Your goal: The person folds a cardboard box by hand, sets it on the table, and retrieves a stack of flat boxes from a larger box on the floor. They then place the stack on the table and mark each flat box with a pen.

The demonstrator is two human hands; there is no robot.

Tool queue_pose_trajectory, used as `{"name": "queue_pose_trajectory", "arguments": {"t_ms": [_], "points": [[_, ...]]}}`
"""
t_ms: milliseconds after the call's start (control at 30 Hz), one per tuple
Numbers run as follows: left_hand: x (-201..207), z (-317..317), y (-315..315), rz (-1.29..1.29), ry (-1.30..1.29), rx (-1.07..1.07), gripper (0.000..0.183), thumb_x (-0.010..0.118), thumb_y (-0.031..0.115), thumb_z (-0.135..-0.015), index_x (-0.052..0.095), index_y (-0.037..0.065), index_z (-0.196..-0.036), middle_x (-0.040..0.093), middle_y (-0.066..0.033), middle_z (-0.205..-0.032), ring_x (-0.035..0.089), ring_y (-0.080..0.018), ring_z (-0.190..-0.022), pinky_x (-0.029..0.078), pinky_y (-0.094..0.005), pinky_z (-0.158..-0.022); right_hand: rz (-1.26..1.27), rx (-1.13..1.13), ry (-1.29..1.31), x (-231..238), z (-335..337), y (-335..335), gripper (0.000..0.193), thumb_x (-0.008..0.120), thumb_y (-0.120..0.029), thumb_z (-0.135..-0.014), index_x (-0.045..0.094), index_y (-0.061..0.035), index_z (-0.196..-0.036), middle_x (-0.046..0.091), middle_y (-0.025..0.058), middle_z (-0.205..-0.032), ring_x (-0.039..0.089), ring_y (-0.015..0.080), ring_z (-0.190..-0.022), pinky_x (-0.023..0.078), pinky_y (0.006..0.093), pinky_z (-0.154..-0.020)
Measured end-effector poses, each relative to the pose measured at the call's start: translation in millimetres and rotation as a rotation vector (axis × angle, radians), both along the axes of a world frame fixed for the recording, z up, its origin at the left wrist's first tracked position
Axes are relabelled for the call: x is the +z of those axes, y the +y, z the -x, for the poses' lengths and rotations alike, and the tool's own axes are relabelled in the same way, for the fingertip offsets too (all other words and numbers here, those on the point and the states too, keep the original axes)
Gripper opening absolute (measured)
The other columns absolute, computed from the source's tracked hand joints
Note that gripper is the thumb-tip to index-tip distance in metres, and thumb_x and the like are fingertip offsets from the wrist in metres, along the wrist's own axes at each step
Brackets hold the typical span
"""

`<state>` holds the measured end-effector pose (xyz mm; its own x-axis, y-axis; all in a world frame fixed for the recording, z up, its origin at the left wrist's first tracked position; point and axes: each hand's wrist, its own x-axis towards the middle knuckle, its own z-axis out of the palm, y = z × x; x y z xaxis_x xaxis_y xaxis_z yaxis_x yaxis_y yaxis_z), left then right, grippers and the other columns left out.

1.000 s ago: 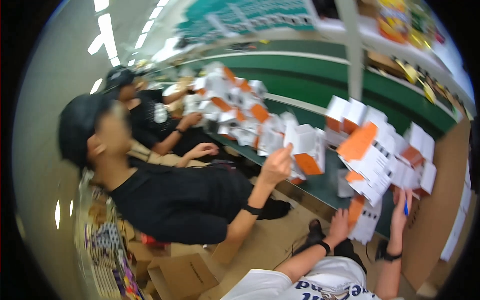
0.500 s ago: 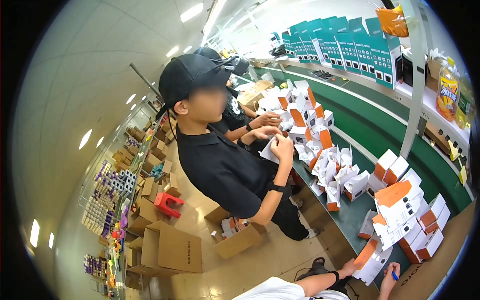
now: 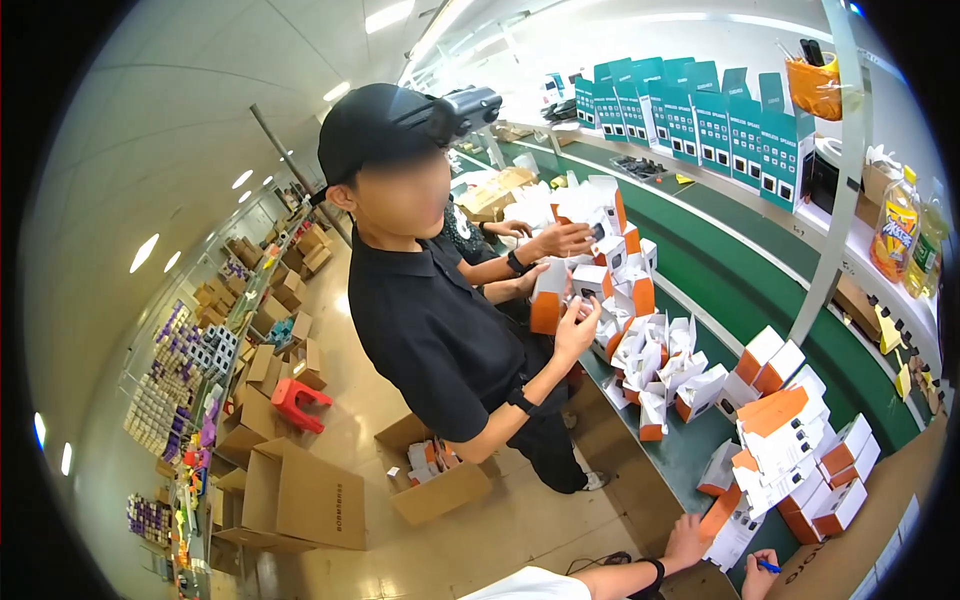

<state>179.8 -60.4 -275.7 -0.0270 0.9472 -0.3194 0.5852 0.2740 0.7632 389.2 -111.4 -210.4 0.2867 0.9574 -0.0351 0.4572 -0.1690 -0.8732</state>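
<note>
Lowest edge of frame: the wearer's left hand (image 3: 688, 540) rests on the near end of a stack of white-and-orange cartons (image 3: 790, 465), fingers spread against a flat white carton (image 3: 733, 543), seemingly steadying it; whether it actually grips cannot be told. The right hand (image 3: 760, 574), just right of that carton, is clenched around a blue pen (image 3: 768, 567), probably kept ready for marking. The stack sits on a long green bench (image 3: 690, 455), piled at the near end. Farther along the bench from the stack, more open cartons (image 3: 655, 365) stand loose with flaps up. Beyond them a co-worker in black (image 3: 440, 330) holds a small carton (image 3: 590, 283) in both hands at chest height. Behind the bench, away from the stack, a shelf carries teal boxes (image 3: 700, 115). On the floor left of the bench, brown cardboard boxes (image 3: 300, 495) stand open; a red stool (image 3: 298, 402) beyond. Ceiling strip lights overhead.
</note>
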Motion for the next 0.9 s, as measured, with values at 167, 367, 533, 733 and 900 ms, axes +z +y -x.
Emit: {"name": "queue_pose_trajectory", "arguments": {"t_ms": [167, 367, 533, 733, 900], "points": [[-2.4, 9.8, 32.1, -0.715, 0.011, -0.648, 0.053, 0.061, 0.011, -0.093, 0.049, 0.002, -0.143, 0.044, -0.0185, -0.151, 0.040, -0.0379, -0.141, 0.035, -0.0478, -0.116, 0.076, -0.048, 0.017, -42.0, 7.7, -1.4, 0.010, 0.071, -0.009, -0.096, 0.066, -0.0029, -0.092, 0.064, 0.0028, -0.080, 0.059, 0.0125, -0.076, 0.051, 0.0293, -0.072], [-33.3, -3.6, 67.5, -0.527, -0.071, -0.957, 0.057, 0.069, 0.021, -0.084, 0.059, 0.011, -0.140, 0.054, -0.0160, -0.145, 0.043, -0.0377, -0.139, 0.030, -0.0517, -0.119, 0.111, -0.163, 0.333, -90.3, 14.4, -3.3, 0.028, 0.065, -0.006, -0.098, 0.043, -0.0122, -0.082, 0.046, -0.0033, -0.067, 0.041, 0.0044, -0.051, 0.034, 0.0249, -0.045], [-48.1, 37.1, 101.7, -0.411, -0.011, -0.842, 0.037, 0.068, 0.034, -0.086, 0.072, 0.008, -0.112, 0.071, -0.0180, -0.111, 0.065, -0.0384, -0.105, 0.052, -0.0514, -0.094, 0.077, -0.309, 0.349, -111.7, 52.7, 46.5, 0.024, 0.078, -0.015, -0.089, 0.069, -0.0027, -0.108, 0.067, 0.0013, -0.085, 0.060, 0.0115, -0.078, 0.051, 0.0306, -0.071], [-35.6, 0.5, 124.9, -0.545, 0.066, -1.088, 0.046, 0.070, 0.034, -0.090, 0.068, 0.018, -0.133, 0.057, -0.0041, -0.148, 0.061, -0.0343, -0.121, 0.050, -0.0471, -0.099, -0.050, -0.220, 0.190, -94.7, 33.6, 56.4, 0.032, 0.082, -0.012, -0.084, 0.055, -0.0034, -0.072, 0.055, -0.0002, -0.060, 0.046, 0.0060, -0.055, 0.036, 0.0273, -0.050], [-47.4, -0.5, 114.6, -0.520, 0.055, -1.045, 0.039, 0.063, 0.014, -0.091, 0.070, 0.016, -0.130, 0.061, -0.0058, -0.143, 0.061, -0.0337, -0.122, 0.050, -0.0451, -0.101, -0.069, -0.086, 0.053, -91.9, 34.3, 53.3, 0.033, 0.083, -0.013, -0.081, 0.055, -0.0031, -0.068, 0.055, 0.0045, -0.057, 0.047, 0.0107, -0.050, 0.036, 0.0279, -0.048]]}}
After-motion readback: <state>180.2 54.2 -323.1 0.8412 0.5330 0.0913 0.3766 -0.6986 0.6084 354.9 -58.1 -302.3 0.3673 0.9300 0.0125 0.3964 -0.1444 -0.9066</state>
